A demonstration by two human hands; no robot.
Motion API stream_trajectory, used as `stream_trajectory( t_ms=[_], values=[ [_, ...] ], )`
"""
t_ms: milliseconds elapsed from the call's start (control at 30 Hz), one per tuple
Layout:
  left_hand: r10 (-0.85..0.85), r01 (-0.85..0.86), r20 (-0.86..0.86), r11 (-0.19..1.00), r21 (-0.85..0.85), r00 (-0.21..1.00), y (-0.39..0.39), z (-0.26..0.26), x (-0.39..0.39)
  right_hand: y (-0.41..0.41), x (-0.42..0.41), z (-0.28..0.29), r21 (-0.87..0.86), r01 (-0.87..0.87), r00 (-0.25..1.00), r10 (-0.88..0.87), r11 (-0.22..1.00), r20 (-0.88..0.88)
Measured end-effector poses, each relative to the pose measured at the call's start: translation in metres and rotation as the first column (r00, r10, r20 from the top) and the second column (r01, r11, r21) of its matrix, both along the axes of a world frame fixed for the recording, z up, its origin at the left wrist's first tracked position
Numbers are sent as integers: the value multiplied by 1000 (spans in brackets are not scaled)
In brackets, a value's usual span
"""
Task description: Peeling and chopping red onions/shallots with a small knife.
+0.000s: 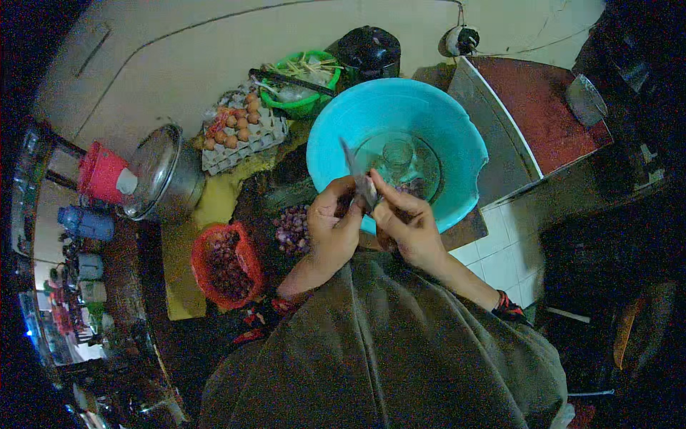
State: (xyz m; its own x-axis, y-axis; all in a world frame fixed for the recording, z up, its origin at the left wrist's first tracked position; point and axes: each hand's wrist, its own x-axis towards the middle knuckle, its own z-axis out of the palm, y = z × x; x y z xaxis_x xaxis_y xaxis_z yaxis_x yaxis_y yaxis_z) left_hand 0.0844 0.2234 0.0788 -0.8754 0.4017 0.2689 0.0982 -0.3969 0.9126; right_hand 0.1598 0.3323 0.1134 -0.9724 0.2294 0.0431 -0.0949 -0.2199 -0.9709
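My left hand (335, 217) and my right hand (410, 222) meet over the near rim of a light-blue plastic basin (332, 134). A knife (351, 158) points up and to the left between them, its lower end in my right hand. Pinched in my left fingers against the blade is a small purplish piece, apparently a shallot (370, 187); it is blurred and partly covered by fingers. Inside the basin are a clear round vessel (397, 152) and some purple bits (410, 189). Loose shallots (292, 229) lie left of my left hand.
A red plastic basket (199, 260) of small dark-red bulbs stands left. Beyond are a lidded metal pot (187, 187), an egg tray (270, 131) with several eggs, a green basket (300, 107) and a black lidded container (370, 51). A red-topped surface (536, 102) lies right.
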Motion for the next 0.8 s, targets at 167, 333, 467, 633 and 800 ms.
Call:
stream_trajectory(
  t_ms=[167,333,467,633,800],
  values=[
    [-69,69,6,997,-35,998,-1,11,3,-2,-1,1,-116,55,998,-53,992,17],
    [-300,212,310,934,288,902,-2,6,-4,5,0,-2,-140,-10,999,17,990,49],
    [-362,267,458,928,261,812,-10,7,-12,6,-1,-3,-130,-69,995,77,989,61],
    [-514,428,518,857,286,684,-17,7,-24,7,-3,-16,154,-12,1000,16,988,-24],
    [-489,435,415,872,224,767,-18,0,-14,17,3,6,-338,-219,940,291,915,179]
  ],
)
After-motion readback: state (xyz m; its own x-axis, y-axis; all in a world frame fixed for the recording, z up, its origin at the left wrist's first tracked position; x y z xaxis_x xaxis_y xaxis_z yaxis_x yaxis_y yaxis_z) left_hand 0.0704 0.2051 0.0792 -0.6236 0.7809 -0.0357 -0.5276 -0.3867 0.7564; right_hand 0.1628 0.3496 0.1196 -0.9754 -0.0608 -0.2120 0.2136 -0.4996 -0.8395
